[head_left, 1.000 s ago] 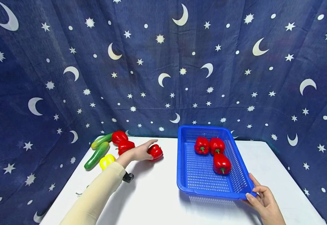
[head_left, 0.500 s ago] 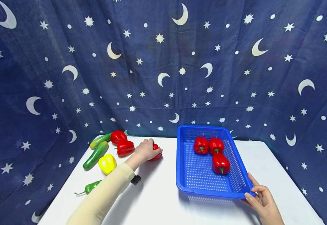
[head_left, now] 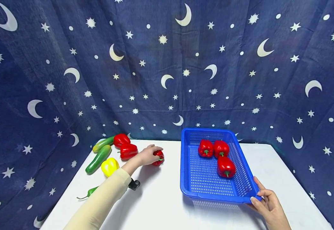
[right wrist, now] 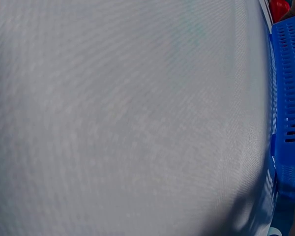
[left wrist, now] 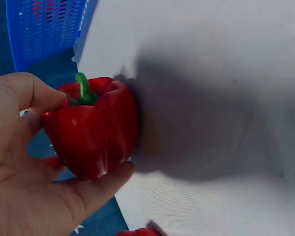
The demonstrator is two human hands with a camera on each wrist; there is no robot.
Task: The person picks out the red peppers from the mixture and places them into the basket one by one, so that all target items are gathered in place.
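My left hand [head_left: 147, 156] grips a red bell pepper [head_left: 159, 158] left of the blue basket. In the left wrist view, the thumb and fingers pinch the pepper [left wrist: 96, 132] at its sides, and its green stem shows. Whether it touches the table I cannot tell. My right hand [head_left: 271, 209] holds the near right corner of the blue plastic basket [head_left: 185, 166], thumb on the rim. Inside the basket lie three red bell peppers [head_left: 226, 167]. The right wrist view shows mostly white table and the basket's side [right wrist: 290, 98].
Left of my left hand lie two red bell peppers [head_left: 128, 151], a yellow bell pepper [head_left: 109, 166] and two cucumbers [head_left: 98, 159]. A green chili pepper [head_left: 91, 191] is partly hidden by my sleeve. A star-patterned blue curtain [head_left: 167, 64] hangs behind the white table [head_left: 155, 204].
My left hand shifted over the red bell pepper, then back left, and the pepper turned so its stem faces the front. My right hand and the basket stayed in place.
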